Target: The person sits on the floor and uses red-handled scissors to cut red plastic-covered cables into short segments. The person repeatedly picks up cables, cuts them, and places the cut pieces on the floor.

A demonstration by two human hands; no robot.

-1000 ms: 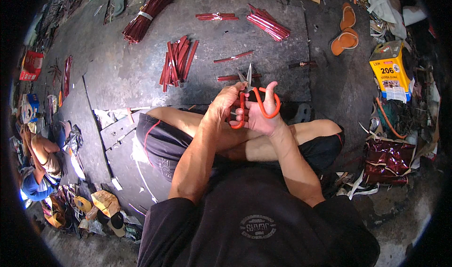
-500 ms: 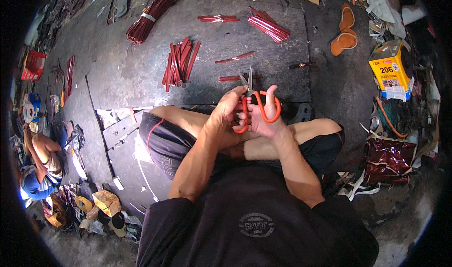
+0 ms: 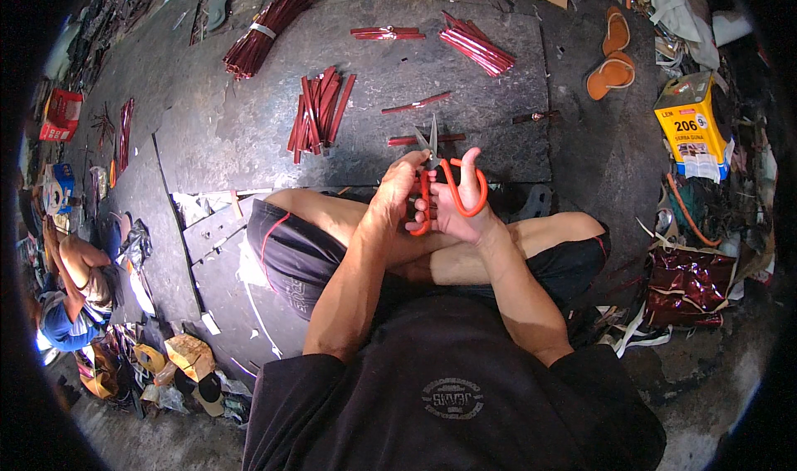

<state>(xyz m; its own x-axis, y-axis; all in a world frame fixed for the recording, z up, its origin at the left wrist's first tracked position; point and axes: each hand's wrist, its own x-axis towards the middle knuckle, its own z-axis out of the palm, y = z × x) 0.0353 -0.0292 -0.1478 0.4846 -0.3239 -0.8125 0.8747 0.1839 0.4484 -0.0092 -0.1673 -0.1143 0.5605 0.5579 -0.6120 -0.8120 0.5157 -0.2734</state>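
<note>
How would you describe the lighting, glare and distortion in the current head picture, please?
Head view: fisheye curvature with black corners; head view: glare streaks the fanned bundle of glossy dark-red strips and glints on the crumpled, shiny maroon material; head view: the left rim looks overexposed beside the seated person in blue; head view: the orange-handled metal scissors look reasonably sharp.

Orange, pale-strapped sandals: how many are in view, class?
2: one orange, pale-strapped sandal at the upper right, the second sandal just below it. Others may be hidden.

Both hands [image 3: 400, 187] hold orange-handled scissors [image 3: 449, 184], blades [image 3: 434, 136] parted.
</note>
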